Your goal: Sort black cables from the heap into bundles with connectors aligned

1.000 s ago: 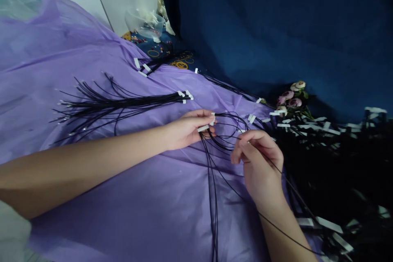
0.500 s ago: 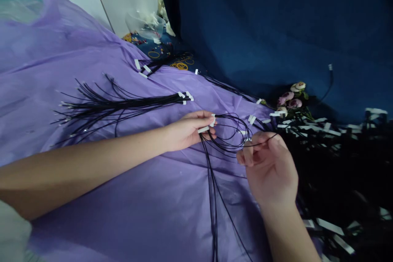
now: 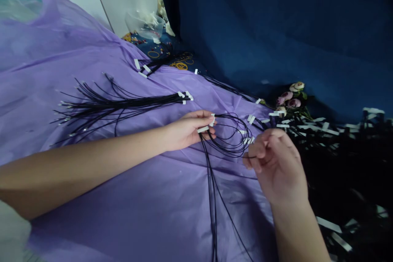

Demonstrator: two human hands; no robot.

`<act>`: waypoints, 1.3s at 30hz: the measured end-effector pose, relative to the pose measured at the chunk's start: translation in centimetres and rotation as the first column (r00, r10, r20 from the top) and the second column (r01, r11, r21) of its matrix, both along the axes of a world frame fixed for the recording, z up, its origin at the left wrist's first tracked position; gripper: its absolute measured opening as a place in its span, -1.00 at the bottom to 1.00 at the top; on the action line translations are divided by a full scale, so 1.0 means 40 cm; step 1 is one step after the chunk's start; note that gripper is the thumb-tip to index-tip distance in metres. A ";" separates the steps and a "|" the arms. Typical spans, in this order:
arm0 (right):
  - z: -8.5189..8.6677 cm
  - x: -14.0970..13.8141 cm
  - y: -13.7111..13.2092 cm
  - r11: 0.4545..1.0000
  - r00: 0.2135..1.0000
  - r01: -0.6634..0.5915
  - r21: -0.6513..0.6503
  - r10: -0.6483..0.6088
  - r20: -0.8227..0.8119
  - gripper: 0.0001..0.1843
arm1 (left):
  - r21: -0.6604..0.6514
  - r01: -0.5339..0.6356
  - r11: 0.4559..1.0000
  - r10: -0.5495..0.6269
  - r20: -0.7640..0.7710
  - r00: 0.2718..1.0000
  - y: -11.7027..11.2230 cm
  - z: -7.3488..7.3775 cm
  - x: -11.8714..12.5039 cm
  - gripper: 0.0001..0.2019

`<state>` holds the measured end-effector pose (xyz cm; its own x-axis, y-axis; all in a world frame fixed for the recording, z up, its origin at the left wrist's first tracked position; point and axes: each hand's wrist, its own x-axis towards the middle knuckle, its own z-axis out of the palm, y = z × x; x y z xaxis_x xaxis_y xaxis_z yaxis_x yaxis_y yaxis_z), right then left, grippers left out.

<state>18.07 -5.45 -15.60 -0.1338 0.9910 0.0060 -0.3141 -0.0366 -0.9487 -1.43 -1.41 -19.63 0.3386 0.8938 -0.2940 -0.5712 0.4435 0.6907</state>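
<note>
My left hand point(image 3: 195, 129) is closed around thin black cables point(image 3: 233, 131) with white connectors point(image 3: 203, 129) at their ends. Some of these cables curve in loops to the right of its fingers; others hang straight down over the purple cloth. To the right, my right hand point(image 3: 279, 168) is curled with its palm up. One black strand runs into its fingers, which are pinched together; the strand's far end is hidden there. A bundle of black cables point(image 3: 132, 102) lies flat beyond my left forearm, its white connectors pointing right.
Purple sheeting point(image 3: 129, 208) covers the work surface. A large heap of black cables with white connectors point(image 3: 328, 225) fills the right side. Artificial roses point(image 3: 291, 97) lie before a dark blue cloth point(image 3: 276, 24). Rubber bands point(image 3: 180, 66) and a clear bowl point(image 3: 145, 24) are at the back.
My right hand has moved slightly right and down, its fingers curling more. The loose cable tip that stuck up beyond it no longer shows. My left hand stays in place.
</note>
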 end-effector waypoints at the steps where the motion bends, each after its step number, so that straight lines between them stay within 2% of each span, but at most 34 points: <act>1: -0.003 -0.001 0.000 1.000 0.994 0.016 0.006 -0.017 0.113 -0.87 | 0.000 0.002 1.000 -0.002 0.002 1.000 0.000 0.001 0.000 -0.94; 4: -0.011 -0.009 -0.003 0.994 0.907 0.109 0.022 -0.109 0.408 -0.85 | -0.009 0.016 1.000 -0.016 0.008 1.000 -0.001 0.004 -0.001 -0.95; 7: -0.013 -0.013 -0.004 0.987 0.849 0.159 0.033 -0.153 0.505 -0.81 | -0.020 0.017 1.000 -0.017 0.011 1.000 -0.002 0.005 -0.002 -0.95; 20: -0.014 -0.011 0.000 0.975 0.879 0.195 0.104 -0.221 0.423 -0.84 | -0.012 0.020 1.000 -0.020 0.015 1.000 -0.001 0.003 -0.003 -0.96; 39: -0.019 -0.010 0.004 0.980 0.861 0.194 0.045 -0.193 0.472 -0.82 | 0.009 0.028 1.000 -0.028 0.018 0.999 0.000 0.001 -0.004 -0.92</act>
